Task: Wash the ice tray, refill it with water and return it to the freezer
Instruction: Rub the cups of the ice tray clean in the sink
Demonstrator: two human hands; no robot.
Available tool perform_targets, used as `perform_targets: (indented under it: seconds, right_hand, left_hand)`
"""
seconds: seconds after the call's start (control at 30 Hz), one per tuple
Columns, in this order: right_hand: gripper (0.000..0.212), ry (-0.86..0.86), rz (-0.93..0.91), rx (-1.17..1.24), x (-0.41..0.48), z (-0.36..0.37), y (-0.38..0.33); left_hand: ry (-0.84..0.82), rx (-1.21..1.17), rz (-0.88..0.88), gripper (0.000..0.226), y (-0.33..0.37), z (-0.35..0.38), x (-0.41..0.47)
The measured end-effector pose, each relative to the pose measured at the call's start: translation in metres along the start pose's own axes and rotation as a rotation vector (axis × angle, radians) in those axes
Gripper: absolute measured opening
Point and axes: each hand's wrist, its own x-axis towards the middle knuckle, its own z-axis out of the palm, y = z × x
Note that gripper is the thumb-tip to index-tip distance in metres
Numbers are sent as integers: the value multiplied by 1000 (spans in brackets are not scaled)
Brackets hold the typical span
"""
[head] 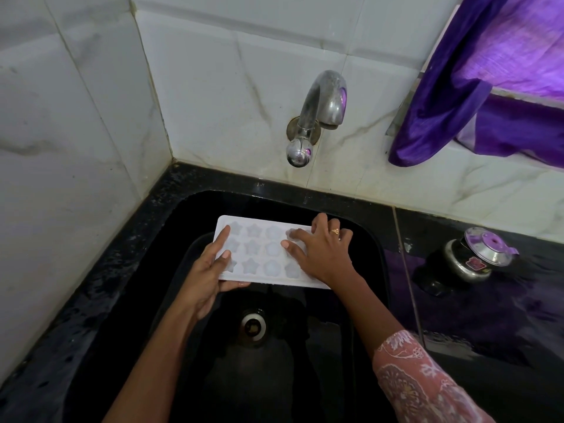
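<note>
At the sink, the left hand (210, 270) pinches the near left corner of the ice tray (259, 251): thumb and forefinger lie flat on top and the other fingers curl underneath. The right hand (323, 251), a ring (335, 231) on one finger, lies splayed over the tray's right end, fingertips pressing down into the star and flower moulds. Whether any finger hooks the far edge is hard to make out from here. Between the two hands the white tray sits nearly level, open side up, held above the basin of the black sink (375, 239) and a little beyond the drain (253, 326).

The tap (317, 117) juts from the tiled wall above and behind the tray, and no water shows at its spout. A steel-lidded pot (470, 261) stands on the dark counter (518, 315) to the right, a purple cloth (488, 87) hangs at the upper right, and a pink patterned sleeve (421, 380) covers the right forearm.

This looks like the washing step — fingers working the moulds, with the refill and the freezer not yet reached. The next move probably calls for water. One hand, most likely the right, would have to leave the tray and reach up to the tap's knob, while the left takes the full weight and tips the tray under the spout so the rinse runs off towards the drain.
</note>
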Motion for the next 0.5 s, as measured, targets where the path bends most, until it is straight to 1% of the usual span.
perform_targets:
  seconds: [0.2, 0.33, 0.4, 0.5]
  right_hand:
    - [44, -22, 7, 41, 0, 1, -4]
    - [40, 82, 22, 71, -3, -3, -6]
    - [40, 114, -17, 90, -4, -6, -11]
    - [41, 55, -76, 109, -2, -6, -21]
  left_hand:
    - [15, -8, -6, 39, 1, -2, 0]
    - [16, 0, -6, 39, 2, -1, -1]
    - [15, -4, -6, 39, 4, 0, -1]
    - [10, -9, -2, 39, 4, 3, -2]
